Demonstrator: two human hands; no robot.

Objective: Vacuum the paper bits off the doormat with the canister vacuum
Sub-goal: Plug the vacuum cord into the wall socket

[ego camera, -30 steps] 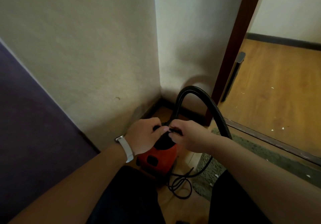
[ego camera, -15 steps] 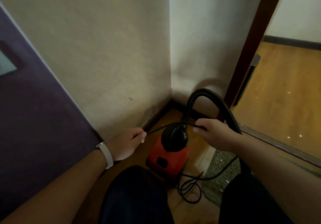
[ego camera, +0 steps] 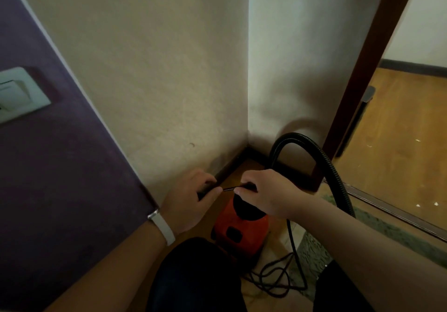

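At the floor's corner, under cream plaster walls | boxy orange canister vacuum (ego camera: 239,231), ribbed black hose (ego camera: 324,159) arching off its domed top | shaggy green doormat (ego camera: 312,256) just right, along the threshold; white paper bits (ego camera: 435,204) on wood floor beyond | left hand (ego camera: 191,198) and right hand (ego camera: 266,193), fingers curled, pinch a thin black cord (ego camera: 227,189) taut between them above the vacuum.

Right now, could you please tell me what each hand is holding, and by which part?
The left hand and right hand each pinch the thin black cord, close together along its length, above the orange canister.
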